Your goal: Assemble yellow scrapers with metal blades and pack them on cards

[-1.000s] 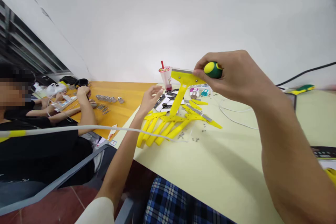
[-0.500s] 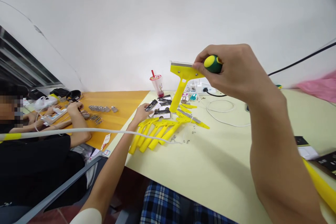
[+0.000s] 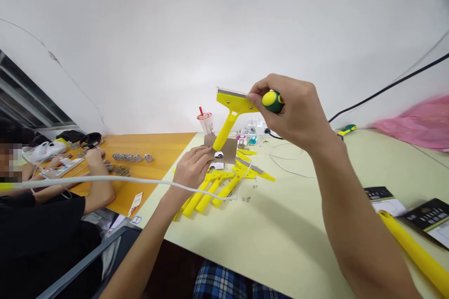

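Observation:
My right hand (image 3: 291,107) is raised above the table, pinching the corner of a yellow scraper (image 3: 229,119) at its blade end. The scraper's handle points down and to the left. Tucked in the same hand is a screwdriver (image 3: 272,101) with a green and yellow handle. My left hand (image 3: 192,167) grips a brown cardboard card (image 3: 229,149) with a hole in it. The lower end of the scraper handle overlaps the card near that hole; I cannot tell if they touch. Several yellow scraper handles (image 3: 206,196) lie beneath my left hand, with small nuts (image 3: 247,198) beside them.
A cup with a red straw (image 3: 206,122) stands by the wall. A white cable (image 3: 140,179) hangs across the view. On the right lie black-and-white cards (image 3: 430,215) and a long yellow scraper (image 3: 414,247). Another person's arm (image 3: 96,177) rests at the orange table (image 3: 164,149).
My left hand has lifted a card from the pile and turned its brown side up, moving toward the scraper handle. The scraper and my right hand appear slightly lower and further left.

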`<move>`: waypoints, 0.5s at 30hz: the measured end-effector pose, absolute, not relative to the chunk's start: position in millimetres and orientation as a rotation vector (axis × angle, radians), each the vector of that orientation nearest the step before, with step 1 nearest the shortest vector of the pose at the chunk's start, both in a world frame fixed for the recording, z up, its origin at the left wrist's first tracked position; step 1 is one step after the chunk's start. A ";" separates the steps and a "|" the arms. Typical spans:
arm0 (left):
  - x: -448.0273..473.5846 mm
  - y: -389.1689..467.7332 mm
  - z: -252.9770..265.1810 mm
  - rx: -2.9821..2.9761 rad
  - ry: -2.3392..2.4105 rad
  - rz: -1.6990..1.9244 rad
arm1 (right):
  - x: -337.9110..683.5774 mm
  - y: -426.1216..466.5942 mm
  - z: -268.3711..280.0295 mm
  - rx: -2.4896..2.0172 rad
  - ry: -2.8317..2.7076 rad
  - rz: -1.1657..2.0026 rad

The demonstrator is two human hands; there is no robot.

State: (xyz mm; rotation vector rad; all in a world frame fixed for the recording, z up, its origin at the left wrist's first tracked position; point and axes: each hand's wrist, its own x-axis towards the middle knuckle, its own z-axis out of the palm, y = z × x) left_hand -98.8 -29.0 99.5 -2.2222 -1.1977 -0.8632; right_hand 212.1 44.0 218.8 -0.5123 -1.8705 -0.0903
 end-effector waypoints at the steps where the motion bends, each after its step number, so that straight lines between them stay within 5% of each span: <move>1: -96.7 -33.3 101.2 -2.212 -1.183 -0.835 | 211.4 43.6 218.1 -0.508 -1.876 -0.081; 15: -63.1 -74.8 130.7 -2.178 -1.202 -1.052 | 205.8 44.8 212.4 -0.550 -2.074 0.228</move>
